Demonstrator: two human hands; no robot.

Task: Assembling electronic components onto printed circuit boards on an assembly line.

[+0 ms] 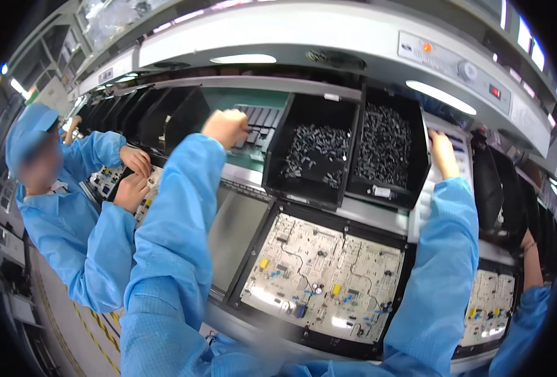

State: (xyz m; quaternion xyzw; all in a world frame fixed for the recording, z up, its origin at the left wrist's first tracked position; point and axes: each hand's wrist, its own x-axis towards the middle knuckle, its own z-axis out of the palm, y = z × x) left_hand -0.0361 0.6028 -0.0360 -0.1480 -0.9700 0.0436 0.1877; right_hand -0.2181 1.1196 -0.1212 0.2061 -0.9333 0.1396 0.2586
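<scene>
My left hand [227, 127], fingers curled closed, is over the left side of a group of dark rectangular parts [261, 123] on a green surface. Whatever it may hold is hidden. On the other side, my right hand [443, 155] reaches to a white tray [424, 196] with dark slots, beside a black bin. Its fingers look bent together, and their tips are too small to make out. Between my forearms lies a black frame [337, 221] holding pale circuit boards [310, 264], fitted with yellow, blue and black components.
Two black bins, the left one [285, 166] and the right one [356, 182], contain many small black parts. A co-worker in blue [83, 220] handles a board at left. Another person's sleeve [525, 323] shows at right near another board [489, 295]. A light housing [329, 41] hangs overhead.
</scene>
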